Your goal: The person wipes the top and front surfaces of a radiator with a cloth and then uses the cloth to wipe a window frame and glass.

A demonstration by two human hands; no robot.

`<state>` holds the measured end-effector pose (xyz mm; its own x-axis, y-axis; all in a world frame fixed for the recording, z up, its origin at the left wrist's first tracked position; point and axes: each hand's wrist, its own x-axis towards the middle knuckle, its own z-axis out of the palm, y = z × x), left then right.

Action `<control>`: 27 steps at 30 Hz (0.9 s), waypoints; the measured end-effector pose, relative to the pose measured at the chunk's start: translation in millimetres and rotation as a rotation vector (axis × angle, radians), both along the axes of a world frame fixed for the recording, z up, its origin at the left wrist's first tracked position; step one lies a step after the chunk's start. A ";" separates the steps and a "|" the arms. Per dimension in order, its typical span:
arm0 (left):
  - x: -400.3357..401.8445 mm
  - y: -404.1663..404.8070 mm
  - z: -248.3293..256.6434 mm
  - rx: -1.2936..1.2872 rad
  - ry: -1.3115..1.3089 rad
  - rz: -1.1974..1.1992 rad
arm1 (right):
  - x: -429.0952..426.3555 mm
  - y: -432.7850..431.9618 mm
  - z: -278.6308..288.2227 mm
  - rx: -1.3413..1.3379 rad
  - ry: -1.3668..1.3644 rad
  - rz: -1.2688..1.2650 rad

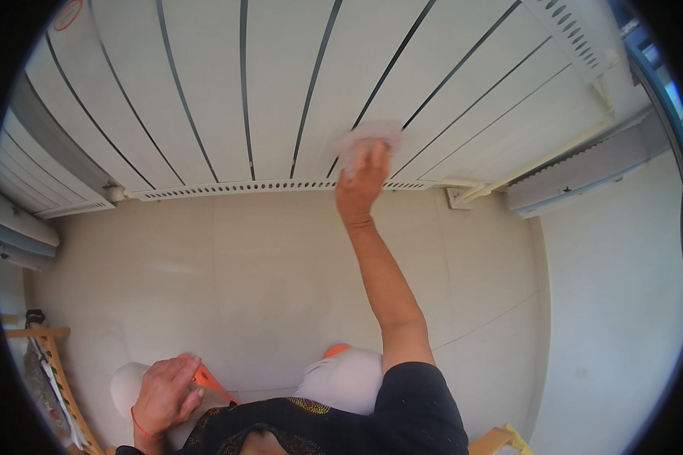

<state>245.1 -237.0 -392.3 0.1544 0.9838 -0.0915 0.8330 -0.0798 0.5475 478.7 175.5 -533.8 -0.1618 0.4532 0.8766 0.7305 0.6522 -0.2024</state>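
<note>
A white slatted radiator (273, 102) stretches across the floor's far side, with dark gaps between its panels. Against its lower front, right of the middle, my right hand (363, 176) presses a pale pinkish cloth (370, 135). The cloth is blurred, and the fingers lie over part of it. My left hand (168, 392) rests near my left knee, palm down, fingers slightly bent, holding nothing that I can see. An orange slipper (208, 375) shows just beside and below it.
Cream floor tiles (262, 273) lie between me and the radiator. A white pipe (489, 185) runs at its right end, beside the curtain (580, 165) and wall (614, 296). Rolled fabric (23, 227) sits at left, above a wooden rack (60, 364). A yellow cloth (518, 439) shows at lower right.
</note>
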 end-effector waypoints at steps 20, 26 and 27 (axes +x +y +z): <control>8.8 3.6 -2.6 -0.074 0.057 0.065 | 157.5 53.1 -89.3 -0.360 0.432 -0.322; 9.3 -3.4 -6.5 -0.064 0.050 0.088 | 129.1 55.8 -90.7 -0.374 0.767 -0.233; 9.5 -3.6 -7.1 -0.063 0.017 0.100 | 114.7 51.4 -90.7 -0.374 0.768 -0.235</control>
<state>254.7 -240.6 -399.4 0.0532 0.9865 -0.1549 0.8443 0.0384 0.5344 593.4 226.9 -624.4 0.5442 0.6791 0.4927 0.4119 0.2953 -0.8621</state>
